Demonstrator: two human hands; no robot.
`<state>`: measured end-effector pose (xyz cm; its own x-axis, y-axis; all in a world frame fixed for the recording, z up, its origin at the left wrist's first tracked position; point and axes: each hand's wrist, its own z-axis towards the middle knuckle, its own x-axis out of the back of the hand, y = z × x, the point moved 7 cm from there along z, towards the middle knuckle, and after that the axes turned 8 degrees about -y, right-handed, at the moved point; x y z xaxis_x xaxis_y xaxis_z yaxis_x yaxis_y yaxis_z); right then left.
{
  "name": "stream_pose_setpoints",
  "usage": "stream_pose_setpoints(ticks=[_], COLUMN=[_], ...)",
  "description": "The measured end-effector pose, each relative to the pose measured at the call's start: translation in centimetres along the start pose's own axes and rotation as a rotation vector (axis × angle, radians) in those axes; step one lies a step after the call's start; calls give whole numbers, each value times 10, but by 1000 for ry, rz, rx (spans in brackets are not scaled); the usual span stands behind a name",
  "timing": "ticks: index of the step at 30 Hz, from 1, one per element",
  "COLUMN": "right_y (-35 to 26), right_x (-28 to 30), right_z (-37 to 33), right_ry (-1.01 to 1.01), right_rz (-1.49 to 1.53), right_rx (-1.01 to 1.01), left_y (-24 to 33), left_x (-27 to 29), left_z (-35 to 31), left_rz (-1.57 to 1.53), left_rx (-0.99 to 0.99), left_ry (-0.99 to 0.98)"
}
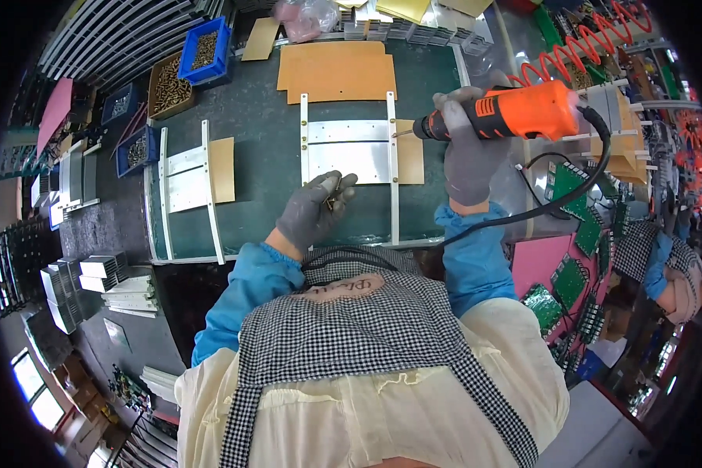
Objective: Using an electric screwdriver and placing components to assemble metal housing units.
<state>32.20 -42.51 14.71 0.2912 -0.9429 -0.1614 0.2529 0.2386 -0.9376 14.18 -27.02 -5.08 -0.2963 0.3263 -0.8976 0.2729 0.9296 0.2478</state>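
My right hand, in a grey glove, grips an orange and black electric screwdriver held sideways. Its bit points left, with the tip at the right rail of a silver metal panel. Whether the tip sits in a screw I cannot tell. Several brass screws show along both rails of this panel. Close to the panel's lower edge, my left hand, also gloved, has its fingers curled around a few small brass screws. Brown cardboard lies partly under the panel.
A second railed panel lies to the left on the green mat. Beyond it stand a blue bin and a carton of screws. A black cable loops past my right forearm. Green circuit boards lie at right, near another person.
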Motion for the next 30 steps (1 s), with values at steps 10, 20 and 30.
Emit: stream_pose_setpoints(ticks=[10,20,30], right_y=[5,-34,2], right_x=[-23,-19,-13], right_z=[12,9,-10], right_ry=[-228,-246,-212], right_rz=[-47,395,579], right_rx=[-110,3,-108], left_y=[-7,-9,-10], left_x=[-17,-48,-44], left_z=[4,10,8], left_rz=[105,-111,58], left_rx=[20,25,68], left_ry=[10,22,28])
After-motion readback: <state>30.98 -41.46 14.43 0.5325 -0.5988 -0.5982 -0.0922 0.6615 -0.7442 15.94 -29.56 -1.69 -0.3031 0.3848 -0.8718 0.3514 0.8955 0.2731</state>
